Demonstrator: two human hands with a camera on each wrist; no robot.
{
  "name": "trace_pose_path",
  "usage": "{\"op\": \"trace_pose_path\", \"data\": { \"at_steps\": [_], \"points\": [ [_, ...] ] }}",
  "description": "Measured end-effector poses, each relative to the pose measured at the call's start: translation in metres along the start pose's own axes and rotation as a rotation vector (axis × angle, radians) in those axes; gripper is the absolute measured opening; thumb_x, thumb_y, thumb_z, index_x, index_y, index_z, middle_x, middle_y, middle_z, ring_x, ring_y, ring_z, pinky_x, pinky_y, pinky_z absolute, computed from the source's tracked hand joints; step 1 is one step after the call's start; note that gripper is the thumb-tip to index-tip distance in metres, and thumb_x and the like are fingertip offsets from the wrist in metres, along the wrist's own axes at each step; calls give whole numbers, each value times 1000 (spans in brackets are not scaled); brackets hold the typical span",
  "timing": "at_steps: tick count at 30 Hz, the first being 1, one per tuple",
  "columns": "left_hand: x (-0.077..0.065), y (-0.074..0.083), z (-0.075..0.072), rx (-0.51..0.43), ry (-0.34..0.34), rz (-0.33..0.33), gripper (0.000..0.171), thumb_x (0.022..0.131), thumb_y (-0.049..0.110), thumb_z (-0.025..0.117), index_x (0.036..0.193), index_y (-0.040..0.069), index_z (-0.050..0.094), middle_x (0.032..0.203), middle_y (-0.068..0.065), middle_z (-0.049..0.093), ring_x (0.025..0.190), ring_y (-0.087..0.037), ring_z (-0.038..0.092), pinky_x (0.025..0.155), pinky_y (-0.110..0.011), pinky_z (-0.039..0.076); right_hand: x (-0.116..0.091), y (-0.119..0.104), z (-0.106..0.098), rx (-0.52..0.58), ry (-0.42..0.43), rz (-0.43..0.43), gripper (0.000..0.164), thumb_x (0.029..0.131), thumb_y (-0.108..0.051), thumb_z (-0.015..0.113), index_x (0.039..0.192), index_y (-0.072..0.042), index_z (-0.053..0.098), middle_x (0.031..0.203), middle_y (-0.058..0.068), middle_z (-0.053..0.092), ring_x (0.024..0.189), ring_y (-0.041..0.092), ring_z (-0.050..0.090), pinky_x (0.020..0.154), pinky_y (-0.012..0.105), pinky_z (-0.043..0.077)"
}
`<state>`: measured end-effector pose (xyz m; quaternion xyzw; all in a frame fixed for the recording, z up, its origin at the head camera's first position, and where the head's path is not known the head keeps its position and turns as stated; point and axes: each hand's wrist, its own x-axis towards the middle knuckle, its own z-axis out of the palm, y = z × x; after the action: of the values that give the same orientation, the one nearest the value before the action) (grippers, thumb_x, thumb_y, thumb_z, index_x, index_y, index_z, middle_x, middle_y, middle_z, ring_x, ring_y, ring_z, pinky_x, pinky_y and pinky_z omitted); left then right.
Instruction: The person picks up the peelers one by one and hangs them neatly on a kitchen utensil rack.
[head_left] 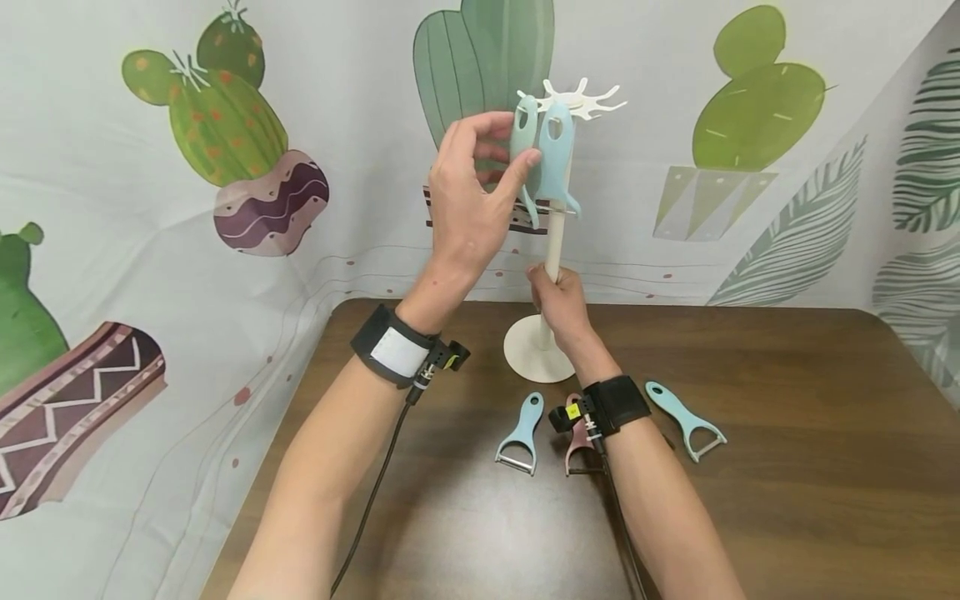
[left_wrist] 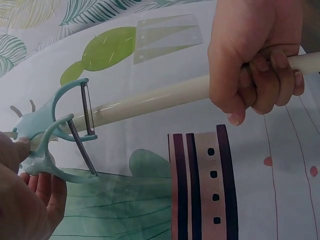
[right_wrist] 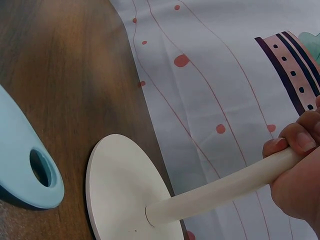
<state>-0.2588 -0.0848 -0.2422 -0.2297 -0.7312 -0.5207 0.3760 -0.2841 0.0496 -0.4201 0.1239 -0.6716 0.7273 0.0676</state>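
Observation:
A cream stand has a pole (head_left: 554, 242), a round base (head_left: 532, 354) and a top ring of curved hooks (head_left: 588, 102). My right hand (head_left: 564, 304) grips the pole above the base, fingers wrapped round it. Up at the hooks, my left hand (head_left: 468, 196) pinches a pale green peeler (head_left: 524, 133) between thumb and fingers. Whether a hook passes through that peeler's handle hole cannot be told. Beside it a light blue peeler (head_left: 556, 154) hangs from the stand, handle up. Both peelers' metal blades (left_wrist: 82, 145) show in the left wrist view.
On the brown table (head_left: 810, 450) lie a blue peeler (head_left: 527, 429), a pink peeler (head_left: 576, 454) partly hidden by my right wrist camera, and another blue peeler (head_left: 678, 410) to the right. A cactus-print cloth (head_left: 360, 167) hangs behind. Cables run along both forearms.

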Motion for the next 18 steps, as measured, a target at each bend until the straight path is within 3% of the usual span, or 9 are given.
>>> {"op": "trace_pose_path", "data": {
  "at_steps": [10, 13, 18],
  "points": [
    [-1, 0, 2, -52, -25, -33, 44, 95, 15, 82, 132, 1, 65, 125, -10, 65, 98, -15, 67, 82, -27, 59, -1, -4, 0, 3, -17, 1, 51, 110, -23, 54, 61, -8, 48, 51, -6, 41, 51, 15, 35, 56, 30, 29],
    [-2, -1, 3, -63, -29, -20, 43, 95, 16, 81, 132, 1, 65, 124, -10, 65, 98, -14, 67, 82, -28, 59, -7, -18, 1, 4, -25, 9, 50, 110, -17, 53, 61, -4, 47, 51, -6, 41, 51, 14, 35, 56, 29, 29],
    [-5, -3, 2, -85, -27, 17, 42, 96, 18, 81, 130, 1, 65, 121, -9, 65, 96, -11, 67, 81, -29, 60, -14, -35, 4, 19, -34, 11, 50, 109, -11, 51, 68, 16, 41, 50, -7, 40, 50, 13, 34, 55, 27, 29]
  ]
}}
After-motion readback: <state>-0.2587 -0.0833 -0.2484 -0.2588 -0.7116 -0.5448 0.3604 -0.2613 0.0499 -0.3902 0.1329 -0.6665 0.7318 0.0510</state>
